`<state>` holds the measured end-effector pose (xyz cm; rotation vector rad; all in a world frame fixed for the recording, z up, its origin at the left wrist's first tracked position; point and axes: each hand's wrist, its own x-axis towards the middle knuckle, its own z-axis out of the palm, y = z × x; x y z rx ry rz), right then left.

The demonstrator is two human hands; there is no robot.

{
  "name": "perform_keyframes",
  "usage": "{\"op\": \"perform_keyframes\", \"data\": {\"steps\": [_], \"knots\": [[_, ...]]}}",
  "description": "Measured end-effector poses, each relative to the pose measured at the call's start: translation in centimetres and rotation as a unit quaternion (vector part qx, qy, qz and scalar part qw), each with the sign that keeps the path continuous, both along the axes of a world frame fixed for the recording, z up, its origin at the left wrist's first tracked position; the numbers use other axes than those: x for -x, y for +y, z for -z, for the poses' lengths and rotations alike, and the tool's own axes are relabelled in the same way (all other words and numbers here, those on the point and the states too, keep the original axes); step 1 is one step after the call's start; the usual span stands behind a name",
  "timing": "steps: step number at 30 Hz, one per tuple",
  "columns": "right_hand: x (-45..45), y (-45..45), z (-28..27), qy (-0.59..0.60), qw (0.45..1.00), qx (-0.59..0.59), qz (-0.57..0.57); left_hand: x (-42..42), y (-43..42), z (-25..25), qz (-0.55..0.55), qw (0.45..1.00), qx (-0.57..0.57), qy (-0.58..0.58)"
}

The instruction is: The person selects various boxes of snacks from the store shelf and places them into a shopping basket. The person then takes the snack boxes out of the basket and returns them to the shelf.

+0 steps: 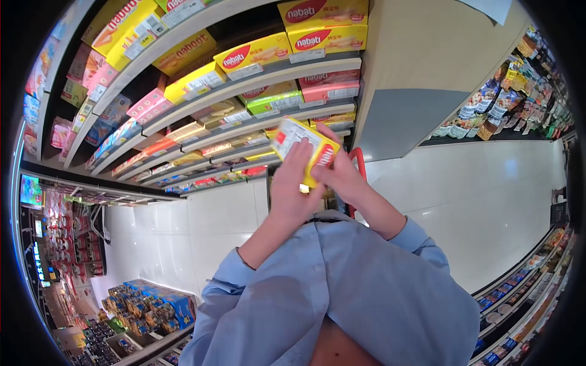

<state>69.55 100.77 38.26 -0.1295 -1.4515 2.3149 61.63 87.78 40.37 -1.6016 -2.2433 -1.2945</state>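
Note:
A yellow Nabati wafer box (315, 138) is held up in front of my chest, tilted, with a white printed panel facing me and the red logo at its right end. My right hand (343, 174) grips that logo end, thumb on the near face and fingers behind the far edge. On the box's lower left side lies my left hand (292, 183), its fingers closed over the printed panel and its thumb near the bottom corner. The undersides of the fingers are hidden.
Ahead, curved shelves (244, 141) carry rows of boxed snacks, including more yellow Nabati boxes (256, 53). A red handle (359, 163) shows beside my right wrist. Bagged goods (503, 91) hang at the right. A blue display carton (174, 299) stands at the lower left.

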Motion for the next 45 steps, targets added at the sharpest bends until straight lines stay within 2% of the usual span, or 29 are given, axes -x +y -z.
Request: {"op": "perform_keyframes", "data": {"steps": [1, 5, 8, 11, 14, 15, 18, 22, 25, 28, 29, 31, 32, 33, 34, 35, 36, 37, 38, 39, 40, 42, 44, 45], "knots": [[0.8, -0.2, 0.2, 0.011, 0.994, 0.102, 0.042, -0.7, 0.5, -0.4, 0.021, 0.999, 0.011, 0.028], [0.6, 1.0, -1.0, 0.050, 0.983, 0.161, 0.072, 0.1, -1.3, -1.8, 0.079, 0.987, 0.082, 0.113], [0.5, 1.8, -1.5, 0.057, 0.981, 0.185, 0.026, 3.3, -3.5, -2.7, -0.007, 0.985, 0.045, 0.165], [1.2, 1.4, -2.5, 0.060, 0.984, 0.163, 0.047, 7.0, -5.6, -3.7, -0.121, 0.978, 0.013, 0.170], [2.1, 0.4, -3.4, 0.067, 0.982, 0.170, 0.049, 9.0, -7.7, -3.7, -0.050, 0.993, -0.053, -0.093], [2.6, 0.0, -3.6, 0.068, 0.981, 0.176, 0.046, 9.0, -8.3, -3.9, -0.021, 0.979, -0.069, -0.191], [4.1, -1.6, -4.0, 0.072, 0.980, 0.181, 0.031, 10.4, -10.0, -2.6, 0.083, 0.912, -0.148, -0.374], [5.9, -3.7, -5.8, 0.079, 0.986, 0.146, 0.018, 11.8, -12.1, -3.3, 0.094, 0.852, -0.177, -0.484], [6.8, -5.4, -7.3, 0.074, 0.991, 0.110, 0.014, 12.5, -13.7, -4.5, 0.154, 0.782, -0.220, -0.562], [8.5, -6.4, -7.7, 0.048, 0.996, 0.056, 0.045, 13.6, -14.9, -5.2, 0.163, 0.758, -0.235, -0.586], [9.4, -6.6, -7.6, 0.041, 0.997, 0.036, 0.061, 13.6, -15.1, -5.8, 0.132, 0.758, -0.249, -0.589], [11.4, -7.9, -7.2, -0.054, 0.980, -0.123, 0.148, 14.6, -15.6, -5.7, 0.112, 0.766, -0.283, -0.566], [12.4, -8.5, -6.5, -0.100, 0.956, -0.200, 0.192, 15.2, -15.7, -5.4, 0.102, 0.770, -0.299, -0.555], [13.2, -8.5, -4.2, -0.156, 0.910, -0.327, 0.201, 15.7, -15.9, -5.0, 0.070, 0.789, -0.300, -0.531], [13.6, -10.3, -4.4, -0.098, 0.960, -0.225, 0.133, 16.4, -16.4, -4.0, 0.005, 0.848, -0.248, -0.468], [13.8, -12.1, -4.4, -0.035, 0.990, -0.120, 0.061, 16.1, -16.7, -3.5, -0.011, 0.885, -0.228, -0.406], [13.6, -13.0, -4.2, -0.088, 0.995, -0.052, 0.011, 15.6, -16.8, -3.1, -0.027, 0.916, -0.208, -0.341], [13.4, -14.0, -3.8, -0.140, 0.989, 0.017, -0.040, 15.1, -17.2, -2.6, -0.021, 0.964, -0.155, -0.215], [13.9, -14.7, -2.1, -0.018, 0.978, 0.146, -0.150, 14.8, -17.6, -2.0, -0.018, 0.991, -0.099, -0.084], [14.0, -16.1, -3.0, 0.018, 0.967, 0.199, -0.159, 14.8, -17.6, -0.8, -0.007, 0.997, -0.076, 0.005], [14.3, -16.5, -2.0, -0.030, 0.970, 0.217, -0.107, 14.7, -17.6, -0.3, 0.003, 0.994, -0.053, 0.094], [14.6, -16.6, -1.2, -0.045, 0.971, 0.217, -0.089, 14.2, -17.8, 0.0, 0.009, 0.996, -0.014, 0.087], [14.2, -16.2, -1.1, -0.094, 0.979, 0.183, -0.006, 15.4, -18.2, -0.6, 0.065, 0.990, 0.025, 0.119], [14.1, -15.6, -1.1, -0.084, 0.980, 0.179, -0.002, 15.9, -18.6, -1.7, 0.046, 0.986, 0.078, 0.138]]}}
